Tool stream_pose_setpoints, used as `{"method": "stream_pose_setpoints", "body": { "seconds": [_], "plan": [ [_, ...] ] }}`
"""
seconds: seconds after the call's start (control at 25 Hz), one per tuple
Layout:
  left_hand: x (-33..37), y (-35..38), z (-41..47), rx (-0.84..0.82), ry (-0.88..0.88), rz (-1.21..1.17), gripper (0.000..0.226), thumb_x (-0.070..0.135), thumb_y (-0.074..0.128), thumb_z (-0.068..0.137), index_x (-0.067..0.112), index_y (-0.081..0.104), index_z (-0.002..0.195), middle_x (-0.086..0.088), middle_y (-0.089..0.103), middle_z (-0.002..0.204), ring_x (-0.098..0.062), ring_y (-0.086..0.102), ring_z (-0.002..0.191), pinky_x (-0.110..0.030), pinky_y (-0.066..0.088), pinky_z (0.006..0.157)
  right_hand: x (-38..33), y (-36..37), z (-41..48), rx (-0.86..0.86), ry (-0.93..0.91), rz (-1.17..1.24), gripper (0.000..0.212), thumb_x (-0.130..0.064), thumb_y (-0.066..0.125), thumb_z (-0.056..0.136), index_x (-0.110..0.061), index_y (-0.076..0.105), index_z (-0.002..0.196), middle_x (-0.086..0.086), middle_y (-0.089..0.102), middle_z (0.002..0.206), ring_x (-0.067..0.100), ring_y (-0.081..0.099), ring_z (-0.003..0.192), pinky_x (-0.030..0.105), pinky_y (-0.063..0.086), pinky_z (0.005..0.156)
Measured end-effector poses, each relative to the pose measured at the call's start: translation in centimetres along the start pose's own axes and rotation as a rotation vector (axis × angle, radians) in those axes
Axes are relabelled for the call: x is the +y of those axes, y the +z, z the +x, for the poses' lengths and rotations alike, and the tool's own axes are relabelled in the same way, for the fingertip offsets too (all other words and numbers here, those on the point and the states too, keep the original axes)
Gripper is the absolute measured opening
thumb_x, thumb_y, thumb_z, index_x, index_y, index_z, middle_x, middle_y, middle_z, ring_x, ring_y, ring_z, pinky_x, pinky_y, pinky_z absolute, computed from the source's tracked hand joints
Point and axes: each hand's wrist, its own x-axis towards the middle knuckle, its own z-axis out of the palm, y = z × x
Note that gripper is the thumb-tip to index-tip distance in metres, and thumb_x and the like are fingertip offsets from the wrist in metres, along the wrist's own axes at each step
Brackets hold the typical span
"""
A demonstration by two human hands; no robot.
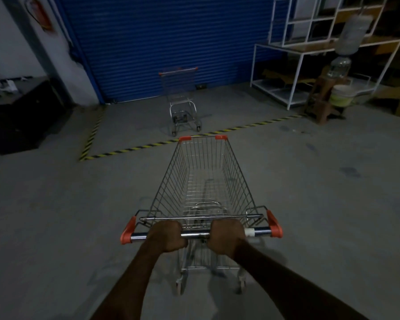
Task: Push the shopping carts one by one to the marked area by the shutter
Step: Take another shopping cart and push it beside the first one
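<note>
Head view: a person pushes a shopping cart toward the marked area.
Left hand: fingers curled tight round the handle bar, left of its middle.
Right hand: fingers wrapped round the same bar, just beside the left hand.
Cart in hand: its basket runs straight ahead of the fingers. The far end looks about level with the striped tape; whether it has crossed is unclear.
Done: one parked cart stands inside the tape, well ahead of the fingers, near the blue shutter.
Left: probably rolling this cart over the line; any further carts are out of view.
</note>
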Motion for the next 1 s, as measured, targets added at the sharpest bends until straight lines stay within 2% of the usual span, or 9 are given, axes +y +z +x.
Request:
{"method": "stream_pose_setpoints", "body": {
  "seconds": [0.12, 0.32, 0.52, 0.6, 0.68, 0.72, 0.84, 0.92, 1.0],
  "plan": [
    [0.6, -3.2, 6.0, -0.235, -0.009, -0.047, 0.055, 0.059, 0.075, 0.067, 0.025, 0.074, 0.110, -0.001, 0.074, 0.105, -0.019, 0.069, 0.096, -0.027, 0.052, 0.078, 2.4, -1.5, 5.8, -0.074, 0.000, 0.070, 0.039, -0.043, 0.057, 0.086, -0.017, 0.069, 0.112, 0.006, 0.072, 0.117, 0.030, 0.068, 0.109, 0.038, 0.053, 0.093],
    [0.2, -6.0, 17.2, -0.495, -0.009, -0.277, 0.041, 0.051, 0.084, 0.062, 0.015, 0.072, 0.079, 0.001, 0.062, 0.063, -0.016, 0.057, 0.054, -0.025, 0.045, 0.050, 6.4, -3.7, 15.6, -0.188, -0.006, 0.130, 0.044, -0.044, 0.059, 0.084, -0.016, 0.069, 0.117, 0.006, 0.071, 0.122, 0.029, 0.067, 0.113, 0.036, 0.053, 0.095],
    [-1.1, -8.0, 28.0, -0.331, 0.063, -0.245, 0.047, 0.065, 0.075, 0.059, 0.021, 0.069, 0.075, 0.005, 0.065, 0.059, -0.012, 0.061, 0.050, -0.022, 0.046, 0.051, 10.7, -5.6, 28.4, -0.409, 0.001, 0.255, 0.046, -0.052, 0.072, 0.063, -0.022, 0.079, 0.097, -0.003, 0.078, 0.089, 0.015, 0.073, 0.084, 0.027, 0.058, 0.081],
    [-1.9, -9.3, 32.1, -0.259, 0.092, -0.188, 0.049, 0.068, 0.073, 0.061, 0.026, 0.071, 0.086, 0.006, 0.069, 0.073, -0.012, 0.065, 0.065, -0.023, 0.046, 0.059, 11.6, -5.4, 33.0, -0.245, -0.041, 0.193, 0.051, -0.057, 0.066, 0.061, -0.021, 0.077, 0.095, -0.001, 0.075, 0.095, 0.020, 0.071, 0.089, 0.033, 0.058, 0.081],
    [-2.4, -10.4, 36.2, -0.228, 0.100, -0.162, 0.061, 0.071, 0.070, 0.062, 0.024, 0.073, 0.100, 0.002, 0.074, 0.094, -0.017, 0.069, 0.086, -0.027, 0.051, 0.069, 12.7, -3.9, 36.7, 0.095, -0.095, 0.114, 0.041, -0.053, 0.055, 0.063, -0.020, 0.071, 0.081, 0.003, 0.071, 0.081, 0.028, 0.071, 0.075, 0.037, 0.058, 0.065],
    [-2.6, -11.0, 38.1, -0.243, 0.106, -0.170, 0.063, 0.071, 0.069, 0.062, 0.023, 0.073, 0.103, 0.002, 0.075, 0.096, -0.018, 0.070, 0.088, -0.028, 0.053, 0.072, 13.3, -3.3, 38.0, 0.180, -0.089, 0.143, 0.033, -0.049, 0.055, 0.064, -0.022, 0.067, 0.077, 0.002, 0.068, 0.077, 0.028, 0.069, 0.071, 0.035, 0.056, 0.060],
    [-3.2, -12.0, 43.9, -0.315, 0.132, -0.305, 0.055, 0.066, 0.070, 0.066, 0.027, 0.071, 0.104, 0.003, 0.077, 0.091, -0.017, 0.074, 0.082, -0.030, 0.058, 0.074, 15.6, -3.5, 43.3, 0.214, -0.061, 0.279, 0.024, -0.040, 0.060, 0.065, -0.025, 0.064, 0.085, -0.005, 0.061, 0.097, 0.022, 0.061, 0.087, 0.037, 0.051, 0.071],
    [-3.7, -12.5, 47.1, -0.318, 0.140, -0.400, 0.054, 0.065, 0.072, 0.064, 0.035, 0.064, 0.108, 0.007, 0.075, 0.101, -0.017, 0.073, 0.088, -0.028, 0.056, 0.076, 17.1, -3.7, 47.0, 0.257, -0.110, 0.273, 0.026, -0.039, 0.062, 0.061, -0.025, 0.065, 0.083, -0.003, 0.062, 0.114, 0.025, 0.061, 0.100, 0.037, 0.048, 0.081],
    [-4.1, -12.5, 50.3, -0.268, 0.131, -0.455, 0.068, 0.067, 0.072, 0.061, 0.041, 0.053, 0.121, 0.012, 0.067, 0.117, -0.016, 0.067, 0.103, -0.028, 0.053, 0.083, 18.6, -4.2, 50.9, 0.248, -0.175, 0.231, 0.027, -0.041, 0.065, 0.058, -0.027, 0.067, 0.080, 0.001, 0.066, 0.122, 0.027, 0.063, 0.106, 0.036, 0.050, 0.084]
  ]
}}
